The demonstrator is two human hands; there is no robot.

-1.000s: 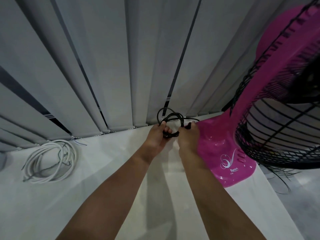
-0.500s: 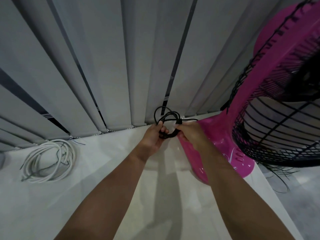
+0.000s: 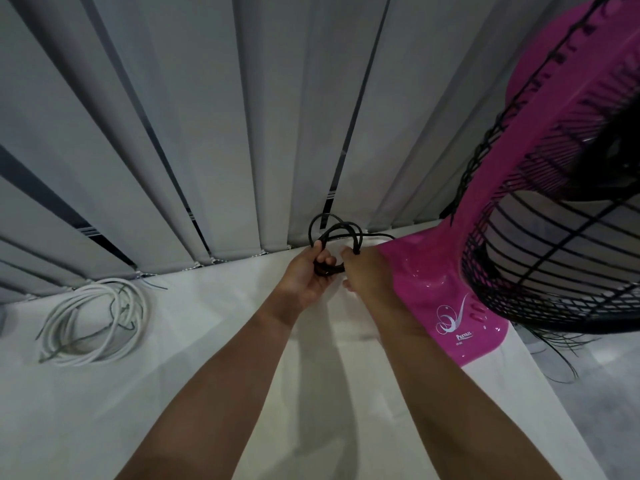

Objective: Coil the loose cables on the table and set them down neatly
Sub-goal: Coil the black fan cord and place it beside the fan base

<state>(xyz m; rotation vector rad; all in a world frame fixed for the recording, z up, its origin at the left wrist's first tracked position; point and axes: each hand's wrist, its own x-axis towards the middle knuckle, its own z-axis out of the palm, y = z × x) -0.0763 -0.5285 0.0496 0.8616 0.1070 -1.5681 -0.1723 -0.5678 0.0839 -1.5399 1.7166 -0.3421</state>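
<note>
A black cable [image 3: 337,230] is gathered into a few small loops at the far edge of the white table [image 3: 194,393], against the blinds. My left hand [image 3: 306,277] grips the loops from the left, fingers curled round the lower strands. My right hand [image 3: 365,271] pinches the loops on their right side. One strand of the cable runs right toward the fan's base. A white cable [image 3: 91,323] lies coiled in loose rings on the table at the far left, with thin wire ends sticking out.
A pink fan [image 3: 453,299] stands on the table's right side; its black wire cage [image 3: 561,244] hangs over the right edge. Grey vertical blinds [image 3: 207,133] close off the back. The table's right edge drops to a grey floor [image 3: 609,410].
My right hand has shifted slightly left along the black loops and closed in toward my left hand. The loops look a little tighter. The white coil has not moved.
</note>
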